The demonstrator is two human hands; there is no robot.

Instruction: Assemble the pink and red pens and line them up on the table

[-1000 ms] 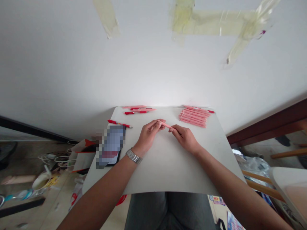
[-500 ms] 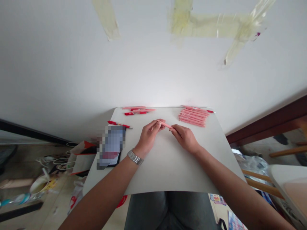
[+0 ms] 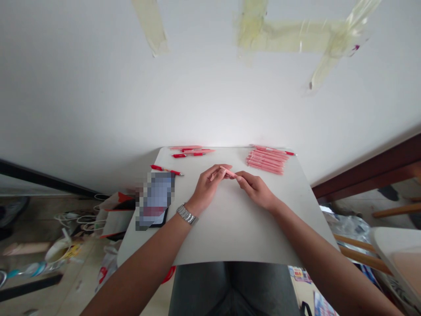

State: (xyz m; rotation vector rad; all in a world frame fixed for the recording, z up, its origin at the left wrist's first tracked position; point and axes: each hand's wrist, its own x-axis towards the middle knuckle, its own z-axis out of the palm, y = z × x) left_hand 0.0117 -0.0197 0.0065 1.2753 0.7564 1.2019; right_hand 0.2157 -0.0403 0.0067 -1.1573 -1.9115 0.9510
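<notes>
Cluttered home room: small table [image 3: 230, 228], floor bags [image 3: 112, 215].

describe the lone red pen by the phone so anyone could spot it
On the white table, find the dark flat phone at its left edge. Just past the phone's far end lies a slim red pen, slanted and alone, apart from the red and pink pen cluster at the back and the pale pink pen held mid-table.

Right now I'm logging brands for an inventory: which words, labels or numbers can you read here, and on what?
No text here is readable.
Pink plastic pen, pinched between left hand and right hand: no print visible.
Row of pink pens on white table: too small.
Dark flat device: screen blurred out.
Printed papers on floor: blurred.
</notes>
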